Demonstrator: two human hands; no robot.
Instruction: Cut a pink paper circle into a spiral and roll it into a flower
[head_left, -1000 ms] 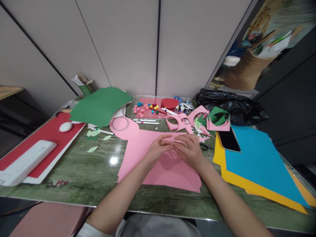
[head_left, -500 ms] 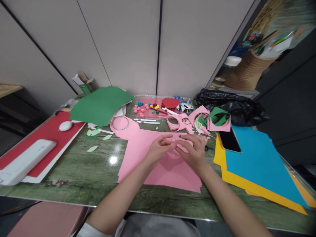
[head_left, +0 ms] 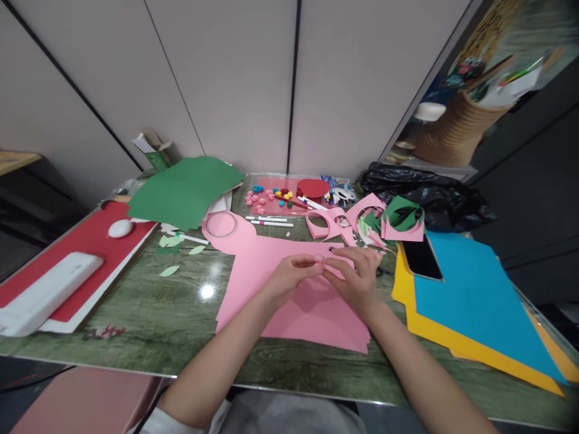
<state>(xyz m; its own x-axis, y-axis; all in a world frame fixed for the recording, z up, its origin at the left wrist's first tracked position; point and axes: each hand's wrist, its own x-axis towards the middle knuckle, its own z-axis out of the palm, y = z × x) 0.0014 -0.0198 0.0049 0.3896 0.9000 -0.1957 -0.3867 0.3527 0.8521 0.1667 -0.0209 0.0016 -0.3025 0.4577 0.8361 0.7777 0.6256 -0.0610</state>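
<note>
Both grips point(head_left: 289, 278) point(head_left: 359, 278), small rounded pink piece point(head_left: 319, 258)

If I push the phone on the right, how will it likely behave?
The phone looks rigid and lies flat, so it should slide rather than tip. Its smooth, dark face may feel slippery. The blue sheet beneath it looks thin and loose, so it might shift along too.

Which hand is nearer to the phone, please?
Right. The right hand is to the left of the phone; the left hand is farther left, over the pink paper.
</note>
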